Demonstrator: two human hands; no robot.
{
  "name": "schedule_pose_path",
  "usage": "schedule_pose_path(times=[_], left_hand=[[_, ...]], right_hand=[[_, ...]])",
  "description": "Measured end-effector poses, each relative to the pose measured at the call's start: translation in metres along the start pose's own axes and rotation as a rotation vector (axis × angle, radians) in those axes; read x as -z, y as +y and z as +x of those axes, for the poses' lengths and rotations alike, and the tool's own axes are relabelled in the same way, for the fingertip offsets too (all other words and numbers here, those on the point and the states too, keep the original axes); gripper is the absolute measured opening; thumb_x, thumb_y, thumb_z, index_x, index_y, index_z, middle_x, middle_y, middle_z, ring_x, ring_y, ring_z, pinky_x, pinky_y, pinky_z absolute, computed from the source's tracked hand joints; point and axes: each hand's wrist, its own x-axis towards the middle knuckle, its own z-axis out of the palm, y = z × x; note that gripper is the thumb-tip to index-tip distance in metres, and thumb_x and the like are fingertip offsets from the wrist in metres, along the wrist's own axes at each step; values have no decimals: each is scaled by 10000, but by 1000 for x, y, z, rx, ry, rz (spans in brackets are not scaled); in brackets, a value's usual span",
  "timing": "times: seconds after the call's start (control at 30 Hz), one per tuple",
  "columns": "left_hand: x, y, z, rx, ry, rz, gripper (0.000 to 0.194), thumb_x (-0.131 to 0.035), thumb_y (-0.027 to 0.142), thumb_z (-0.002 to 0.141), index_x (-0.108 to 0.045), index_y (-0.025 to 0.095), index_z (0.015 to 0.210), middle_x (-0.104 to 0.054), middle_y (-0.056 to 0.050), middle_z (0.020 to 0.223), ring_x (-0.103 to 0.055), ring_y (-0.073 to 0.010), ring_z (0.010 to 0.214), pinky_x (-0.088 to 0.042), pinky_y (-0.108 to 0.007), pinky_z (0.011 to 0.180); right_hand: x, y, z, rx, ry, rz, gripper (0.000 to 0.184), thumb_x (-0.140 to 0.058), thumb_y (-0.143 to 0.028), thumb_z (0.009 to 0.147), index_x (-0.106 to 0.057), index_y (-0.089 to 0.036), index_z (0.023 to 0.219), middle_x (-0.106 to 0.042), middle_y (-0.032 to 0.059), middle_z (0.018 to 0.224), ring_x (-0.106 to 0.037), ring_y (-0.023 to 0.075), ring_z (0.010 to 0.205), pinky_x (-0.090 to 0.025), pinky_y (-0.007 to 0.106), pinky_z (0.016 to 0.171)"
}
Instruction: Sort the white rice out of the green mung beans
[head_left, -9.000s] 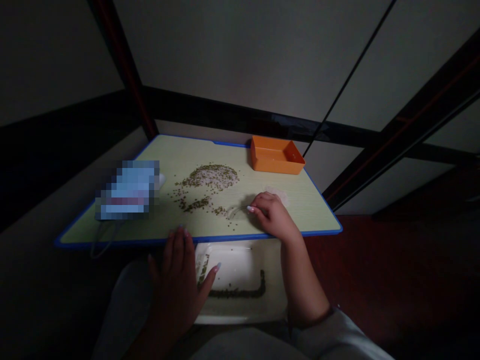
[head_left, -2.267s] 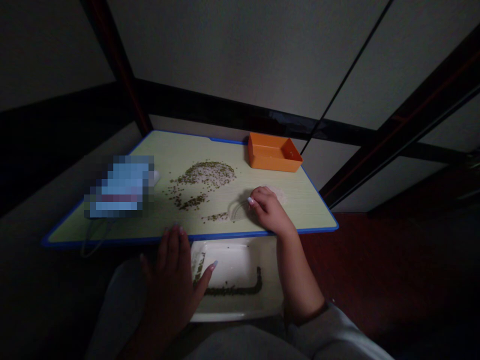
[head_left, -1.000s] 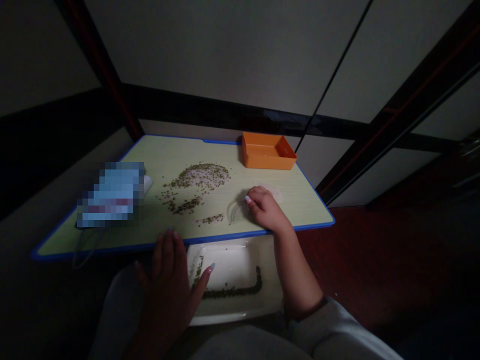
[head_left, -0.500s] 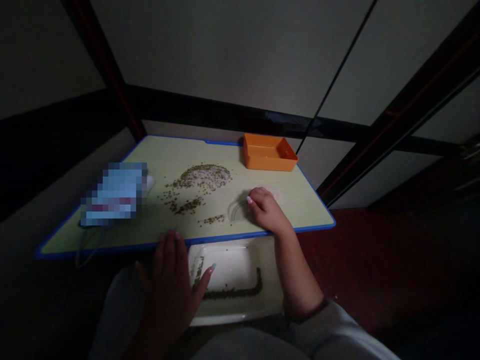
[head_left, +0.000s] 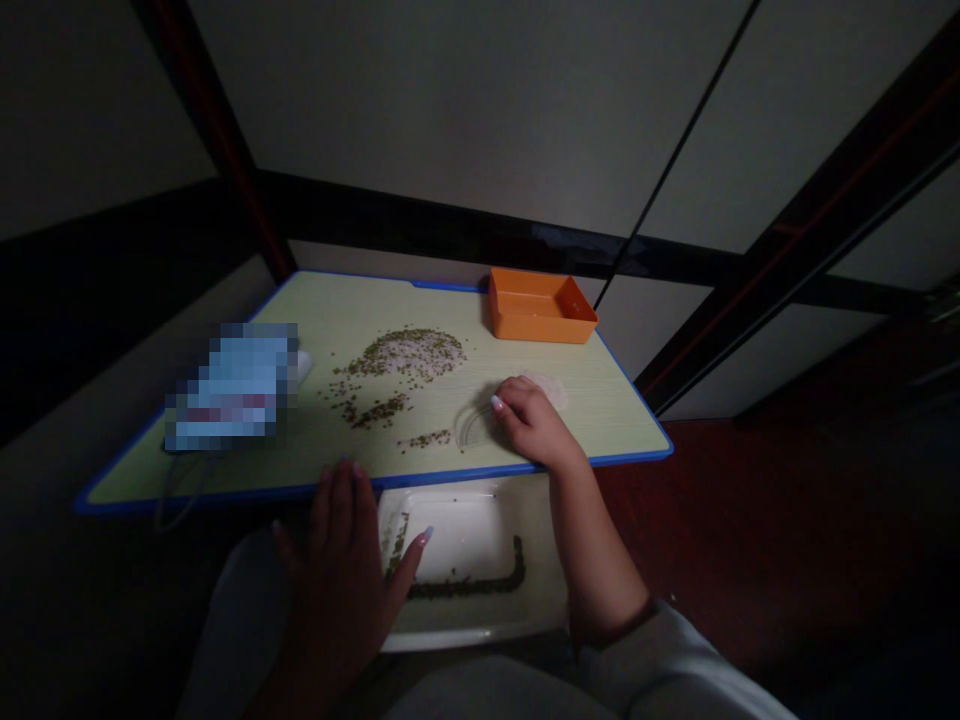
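Observation:
My right hand (head_left: 529, 418) rests on the tabletop with its fingers curled together and pointing down. Whatever may be in that pinch is hidden. Just left of its fingertips lies a faint curved, ridged shape (head_left: 470, 424), too dim to name. A pale patch of rice-like grains (head_left: 551, 388) shows beyond the knuckles. My left hand (head_left: 341, 560) is open, fingers spread at the table's front edge, its thumb over the left side of a white tray (head_left: 480, 634). Dark green beans (head_left: 472, 587) lie along the tray's near side.
A mixed pile of pale grains and green beans (head_left: 416, 353) spreads over the table (head_left: 345, 300), with smaller scatterings nearer. An orange box (head_left: 544, 327) stands at the back right. A blurred-out blue item (head_left: 232, 385) with a cord sits left. Cabinet panels rise behind.
The view has shifted very slightly. Both hands, the grains and the containers look the same as before.

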Motion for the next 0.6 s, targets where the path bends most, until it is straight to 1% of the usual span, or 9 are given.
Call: schedule_pose_path(times=[0.23,0.4,0.6], left_hand=[[1,0,-1,-13,5,-12,790,-271,505,876,-10,80,1488,-165,-195,1593,-112,-311,1482,-109,-677,1138],[1,0,-1,-9,13,-19,786,-275,506,875,-30,81,1489,-176,-196,1590,-108,-310,1483,-101,-676,1140],[2,0,0,0,-20,-14,788,-267,508,872,-44,70,1487,-157,-201,1594,-93,-304,1487,-81,-664,1149]], right_hand=[[-1,0,1,25,29,-1,303,-407,-276,953,-471,-204,665,-537,33,741,-483,174,788,-379,332,770],[-1,0,1,43,50,-16,311,-400,-273,956,-430,-211,653,-506,22,707,-470,169,754,-376,325,746],[-1,-1,1,3,87,-32,313,-395,-285,960,-438,-212,659,-508,27,709,-477,174,756,-379,326,745]])
